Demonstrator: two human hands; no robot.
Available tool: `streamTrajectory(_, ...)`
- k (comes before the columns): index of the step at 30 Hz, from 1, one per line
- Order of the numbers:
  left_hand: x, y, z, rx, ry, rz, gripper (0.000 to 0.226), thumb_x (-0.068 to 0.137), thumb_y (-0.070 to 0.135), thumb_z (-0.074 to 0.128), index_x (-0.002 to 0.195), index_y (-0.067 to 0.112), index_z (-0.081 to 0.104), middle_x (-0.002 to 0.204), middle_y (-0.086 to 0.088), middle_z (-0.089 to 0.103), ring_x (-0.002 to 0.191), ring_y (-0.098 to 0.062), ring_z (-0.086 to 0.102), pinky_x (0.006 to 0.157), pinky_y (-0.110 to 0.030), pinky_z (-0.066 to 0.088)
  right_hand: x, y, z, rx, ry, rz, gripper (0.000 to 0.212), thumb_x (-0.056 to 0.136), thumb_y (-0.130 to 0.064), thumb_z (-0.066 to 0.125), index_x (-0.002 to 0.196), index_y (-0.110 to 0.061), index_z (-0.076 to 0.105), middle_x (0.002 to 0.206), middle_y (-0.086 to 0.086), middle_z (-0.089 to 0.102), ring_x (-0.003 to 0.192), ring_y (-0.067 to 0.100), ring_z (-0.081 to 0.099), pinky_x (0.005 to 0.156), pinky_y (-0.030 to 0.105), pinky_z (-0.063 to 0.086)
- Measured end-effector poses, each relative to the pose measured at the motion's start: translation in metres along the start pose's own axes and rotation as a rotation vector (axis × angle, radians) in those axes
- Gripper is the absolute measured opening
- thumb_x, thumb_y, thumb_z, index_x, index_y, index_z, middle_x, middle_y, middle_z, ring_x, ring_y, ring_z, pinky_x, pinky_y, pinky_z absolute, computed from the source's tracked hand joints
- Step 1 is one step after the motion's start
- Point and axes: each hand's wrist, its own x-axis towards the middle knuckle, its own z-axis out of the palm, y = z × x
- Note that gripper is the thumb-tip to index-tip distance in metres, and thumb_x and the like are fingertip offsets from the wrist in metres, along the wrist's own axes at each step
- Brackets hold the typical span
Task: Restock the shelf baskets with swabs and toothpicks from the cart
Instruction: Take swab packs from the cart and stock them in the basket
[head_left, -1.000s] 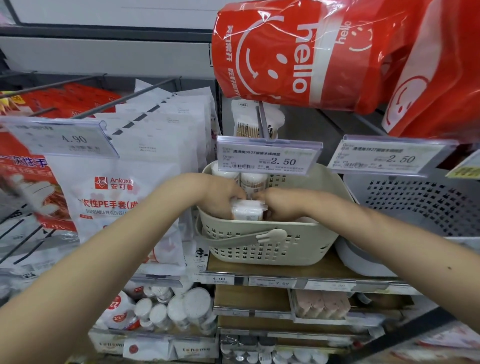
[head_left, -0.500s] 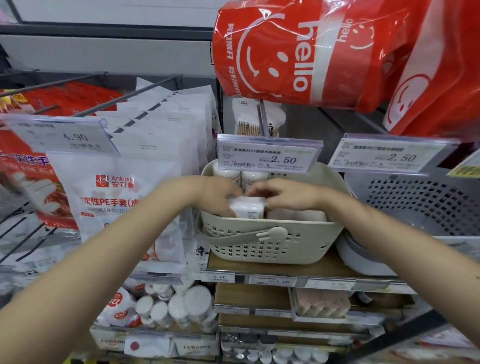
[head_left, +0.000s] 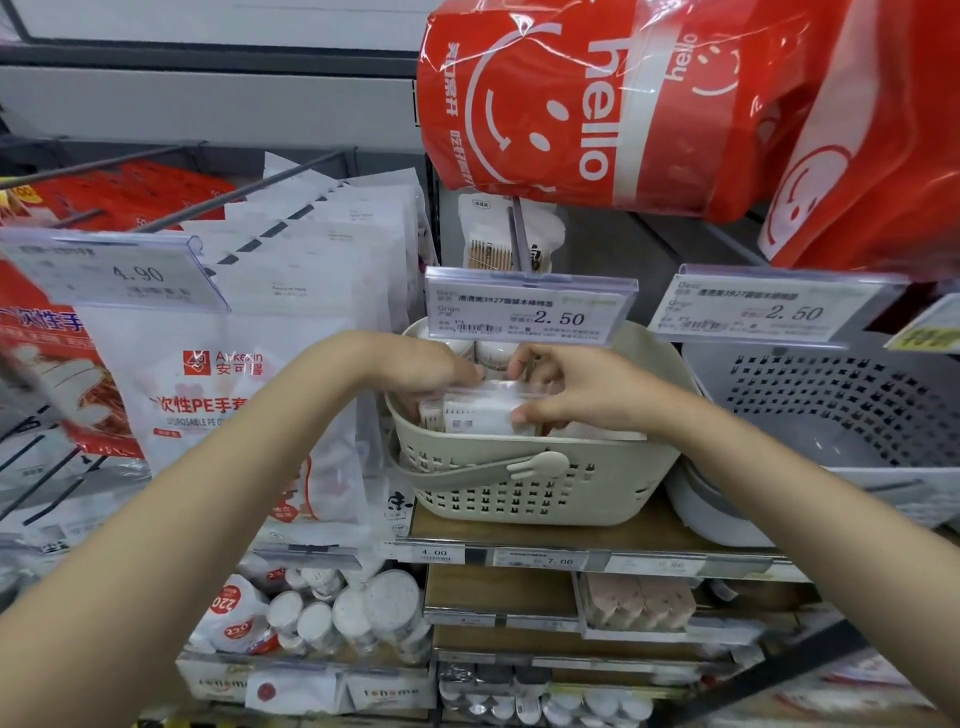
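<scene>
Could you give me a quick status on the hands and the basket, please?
Left hand and right hand both grip a swab box. Box sits inside beige basket, on other stock. Price tag overhangs the rim.

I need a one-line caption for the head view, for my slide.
Both hands, left and right, settle a swab pack into the beige basket on the shelf.

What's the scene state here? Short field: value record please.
setting: shop shelf, head view
basket: beige basket on wooden shelf, handle folded down in front
contents: white packs, jars behind
left hand: fingers on the packs' left end
right hand: pinches the packs' right end
neighbour: grey basket to the right
price tag: 2.50, above beige basket
</scene>
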Motion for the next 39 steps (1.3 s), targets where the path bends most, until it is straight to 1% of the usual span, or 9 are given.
streamTrajectory(5,0.002,-0.002,-0.001,0.046,-0.055,0.018,0.027,0.099,0.036,0.039,0.098,0.018,0.059,0.088,0.003,0.060,0.075,-0.010,0.057,0.064,-0.018,0.046,-0.012,0.011,-0.045,0.136,0.141,-0.023,0.031,0.082,-0.006,0.070,0.111,0.004,0.061,0.104,0.024,0.066,0.074,0.016,0.063,0.057,0.022,0.052)
streamTrajectory(10,-0.002,-0.008,-0.005,0.201,-0.132,0.161,0.011,0.093,0.031,0.057,0.092,0.025,0.067,0.078,0.014,0.059,0.074,-0.004,0.054,0.067,-0.014,0.040,-0.012,0.031,-0.051,0.197,0.264,0.007,0.026,0.084,-0.005,0.065,0.108,0.003,0.059,0.088,0.004,0.068,0.069,0.007,0.068,0.056,0.022,0.055)
streamTrajectory(13,0.000,-0.010,-0.006,0.289,-0.136,0.207,0.010,0.093,0.024,0.059,0.091,0.020,0.067,0.083,0.008,0.061,0.083,-0.012,0.054,0.080,-0.025,0.043,-0.009,0.034,-0.047,0.226,0.292,0.003,0.033,0.088,-0.005,0.063,0.116,0.008,0.054,0.087,0.006,0.066,0.066,0.007,0.067,0.057,0.022,0.056)
streamTrajectory(16,0.002,-0.006,-0.006,0.354,-0.107,0.227,0.009,0.093,0.016,0.058,0.090,0.022,0.064,0.076,0.014,0.057,0.076,-0.008,0.050,0.075,-0.023,0.037,-0.003,0.037,-0.044,0.252,0.323,0.023,0.028,0.094,0.000,0.053,0.119,0.012,0.050,0.085,0.011,0.061,0.059,0.003,0.065,0.054,0.016,0.053)
streamTrajectory(18,0.005,0.000,-0.001,0.423,-0.087,0.221,0.017,0.093,0.017,0.058,0.107,0.022,0.067,0.091,0.012,0.063,0.082,-0.007,0.050,0.080,-0.020,0.035,0.000,0.038,-0.040,0.236,0.340,0.047,0.028,0.094,-0.001,0.052,0.119,0.013,0.049,0.090,0.014,0.062,0.067,0.005,0.068,0.054,0.014,0.051)
streamTrajectory(21,0.013,0.007,0.010,0.463,-0.088,0.217,0.026,0.093,0.017,0.057,0.117,0.019,0.067,0.110,0.007,0.067,0.096,-0.012,0.055,0.095,-0.028,0.043,0.004,0.040,-0.033,0.219,0.359,0.040,0.031,0.091,-0.002,0.059,0.119,0.009,0.051,0.108,0.020,0.065,0.081,0.011,0.070,0.060,0.023,0.057)
streamTrajectory(24,0.019,0.017,0.018,0.489,-0.091,0.224,0.029,0.094,0.010,0.054,0.116,0.021,0.068,0.106,0.010,0.068,0.095,-0.013,0.058,0.085,-0.026,0.047,0.008,0.042,-0.026,0.151,0.302,0.037,0.033,0.089,-0.008,0.064,0.117,0.004,0.052,0.111,0.020,0.066,0.091,0.021,0.069,0.068,0.037,0.060)
streamTrajectory(33,0.023,-0.005,0.018,0.185,0.026,0.343,0.023,0.089,0.008,0.062,0.109,0.013,0.071,0.100,0.009,0.070,0.085,-0.006,0.059,0.088,-0.023,0.047,0.013,0.029,-0.013,0.149,0.155,-0.002,0.036,0.088,-0.011,0.065,0.117,-0.028,0.052,0.108,-0.013,0.059,0.098,0.008,0.062,0.073,0.032,0.060)
streamTrajectory(39,0.026,-0.009,0.024,0.317,0.013,0.273,0.023,0.090,0.013,0.061,0.111,0.018,0.071,0.112,0.009,0.069,0.098,-0.007,0.057,0.090,-0.019,0.041,0.019,0.016,-0.005,0.183,0.088,-0.017,0.036,0.088,-0.005,0.064,0.098,-0.037,0.053,0.099,-0.019,0.058,0.088,-0.001,0.060,0.080,0.036,0.058)
